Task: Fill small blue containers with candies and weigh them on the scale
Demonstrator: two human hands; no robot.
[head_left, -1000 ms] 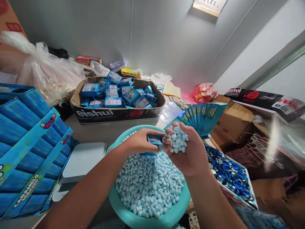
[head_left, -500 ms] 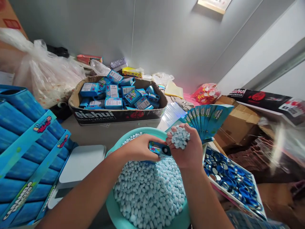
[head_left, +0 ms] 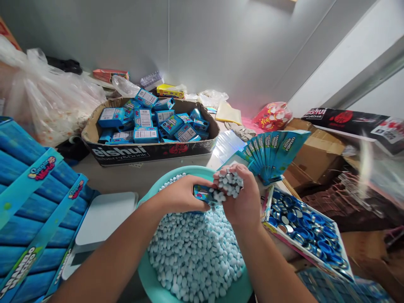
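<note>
My left hand (head_left: pixel 181 193) grips a small blue candy box (head_left: pixel 202 192) lying on its side, its round-holed top turned to the right. Cupped round a heap of pale blue candies (head_left: pixel 232 183), my right hand (head_left: pixel 244 202) tilts toward that top. Several candies spill from the palm at the opening; how many have gone inside I cannot tell. Both hands are over a turquoise basin (head_left: pixel 147 269) heaped with the same candies (head_left: pixel 195 252).
Behind the basin stands a black carton (head_left: pixel 151 155) of blue boxes. A white scale (head_left: pixel 105 219) and blue display trays (head_left: pixel 28 202) are on the left. Right are fanned blue cards (head_left: pixel 277 151) and a tray of blue-rimmed lids (head_left: pixel 303 227).
My right hand has moved left and tipped over the box opening. Candies now run from the palm onto it. The view has shifted slightly.
</note>
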